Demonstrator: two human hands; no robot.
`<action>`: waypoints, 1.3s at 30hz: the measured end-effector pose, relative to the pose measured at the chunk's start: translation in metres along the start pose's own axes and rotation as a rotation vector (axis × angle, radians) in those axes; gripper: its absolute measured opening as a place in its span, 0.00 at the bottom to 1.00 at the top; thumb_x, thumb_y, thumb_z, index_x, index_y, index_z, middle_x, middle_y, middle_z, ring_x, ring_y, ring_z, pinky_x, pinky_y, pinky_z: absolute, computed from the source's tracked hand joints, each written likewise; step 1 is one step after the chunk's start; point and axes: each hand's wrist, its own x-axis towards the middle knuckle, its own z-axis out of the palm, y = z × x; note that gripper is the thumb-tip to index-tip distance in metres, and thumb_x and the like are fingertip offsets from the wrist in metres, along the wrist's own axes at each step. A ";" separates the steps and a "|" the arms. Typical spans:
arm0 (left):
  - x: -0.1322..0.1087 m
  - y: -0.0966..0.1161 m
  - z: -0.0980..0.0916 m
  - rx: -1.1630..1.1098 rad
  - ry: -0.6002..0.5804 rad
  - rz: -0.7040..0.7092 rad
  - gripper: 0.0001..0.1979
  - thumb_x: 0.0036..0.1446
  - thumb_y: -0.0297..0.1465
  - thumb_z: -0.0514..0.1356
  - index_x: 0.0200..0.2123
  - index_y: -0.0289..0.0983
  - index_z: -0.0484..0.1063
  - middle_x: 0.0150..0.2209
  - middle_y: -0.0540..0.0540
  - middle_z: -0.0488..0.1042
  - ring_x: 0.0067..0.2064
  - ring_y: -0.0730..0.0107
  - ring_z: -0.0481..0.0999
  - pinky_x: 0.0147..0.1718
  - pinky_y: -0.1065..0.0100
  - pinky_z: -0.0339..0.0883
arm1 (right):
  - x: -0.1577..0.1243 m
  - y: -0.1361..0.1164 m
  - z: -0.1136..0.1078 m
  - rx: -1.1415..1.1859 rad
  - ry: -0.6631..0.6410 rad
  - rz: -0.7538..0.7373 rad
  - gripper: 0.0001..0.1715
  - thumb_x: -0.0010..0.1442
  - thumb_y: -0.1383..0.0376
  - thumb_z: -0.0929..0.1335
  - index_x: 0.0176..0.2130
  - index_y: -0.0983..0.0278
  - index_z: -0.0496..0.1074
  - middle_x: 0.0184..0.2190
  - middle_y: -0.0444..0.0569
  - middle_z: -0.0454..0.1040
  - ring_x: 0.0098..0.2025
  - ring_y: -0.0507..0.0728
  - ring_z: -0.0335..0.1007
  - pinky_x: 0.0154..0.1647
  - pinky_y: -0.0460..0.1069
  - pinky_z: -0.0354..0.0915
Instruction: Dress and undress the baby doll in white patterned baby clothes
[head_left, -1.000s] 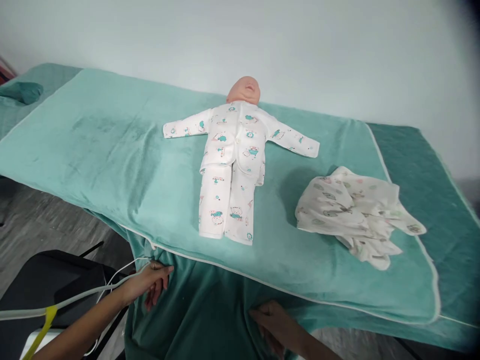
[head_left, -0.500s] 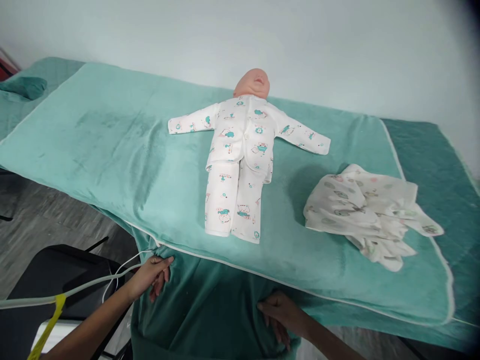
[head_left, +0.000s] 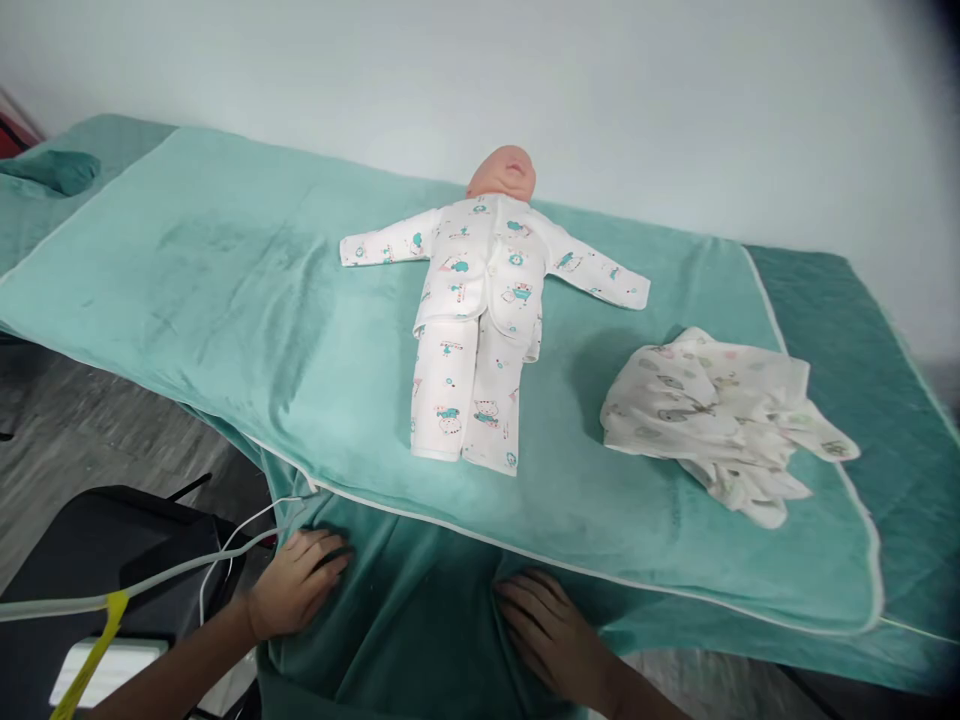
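My left hand [head_left: 301,580] rests palm down on the dark green cloth at the bed's near edge, its fingers loosely curved with nothing held. To the right, my right hand [head_left: 544,622] lies on the same dark green cloth [head_left: 420,610], fingers stretched out and nothing in them. Beyond both hands, a baby doll [head_left: 504,173] lies on its back on the light green blanket [head_left: 225,320], arms spread. It wears a white printed jacket [head_left: 480,265] and matching trousers [head_left: 466,400]. Neither hand touches the doll.
A crumpled white leaf-print cloth [head_left: 712,410] lies right of the doll. A pale wall [head_left: 637,100] stands behind the bed. At lower left are a black chair [head_left: 97,540], a whitish tube [head_left: 150,580] with a yellow strip [head_left: 94,650], and a white box [head_left: 112,665].
Both hands have turned from hanging, half-curled poses to lying palm down on the dark green cloth, their backs showing. The doll and clothes stay in place; the view has shifted slightly.
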 end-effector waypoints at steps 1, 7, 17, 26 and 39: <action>0.000 -0.004 0.000 0.033 -0.012 0.052 0.22 0.64 0.24 0.54 0.59 0.40 0.74 0.53 0.40 0.81 0.55 0.56 0.77 0.56 0.56 0.64 | 0.000 0.005 0.002 -0.019 -0.024 -0.026 0.23 0.65 0.71 0.63 0.57 0.67 0.73 0.53 0.58 0.81 0.55 0.62 0.76 0.61 0.60 0.67; 0.005 -0.003 0.005 -0.012 -0.041 -0.005 0.25 0.62 0.25 0.53 0.61 0.41 0.71 0.61 0.41 0.77 0.67 0.54 0.70 0.71 0.46 0.45 | -0.010 0.017 0.026 0.090 -0.055 0.039 0.32 0.59 0.65 0.61 0.61 0.64 0.72 0.57 0.59 0.79 0.57 0.67 0.77 0.61 0.63 0.68; 0.013 -0.007 0.008 -0.050 -0.118 0.010 0.28 0.60 0.25 0.52 0.63 0.42 0.71 0.62 0.44 0.77 0.68 0.53 0.70 0.73 0.46 0.49 | -0.002 0.027 0.024 0.020 -0.047 -0.087 0.33 0.58 0.65 0.61 0.62 0.65 0.71 0.58 0.54 0.79 0.60 0.63 0.75 0.59 0.58 0.67; 0.014 -0.006 0.007 -0.012 -0.055 0.015 0.30 0.56 0.21 0.51 0.62 0.41 0.70 0.60 0.45 0.78 0.67 0.56 0.71 0.72 0.48 0.51 | -0.004 0.011 0.026 0.117 -0.071 0.132 0.33 0.60 0.64 0.60 0.63 0.57 0.70 0.60 0.48 0.78 0.62 0.63 0.75 0.64 0.59 0.63; 0.018 -0.008 0.015 -0.036 0.008 0.061 0.29 0.53 0.24 0.52 0.59 0.42 0.71 0.60 0.44 0.78 0.68 0.55 0.70 0.70 0.47 0.52 | 0.002 0.011 0.026 0.148 -0.029 0.134 0.36 0.57 0.65 0.61 0.63 0.55 0.67 0.57 0.50 0.80 0.60 0.66 0.76 0.58 0.63 0.66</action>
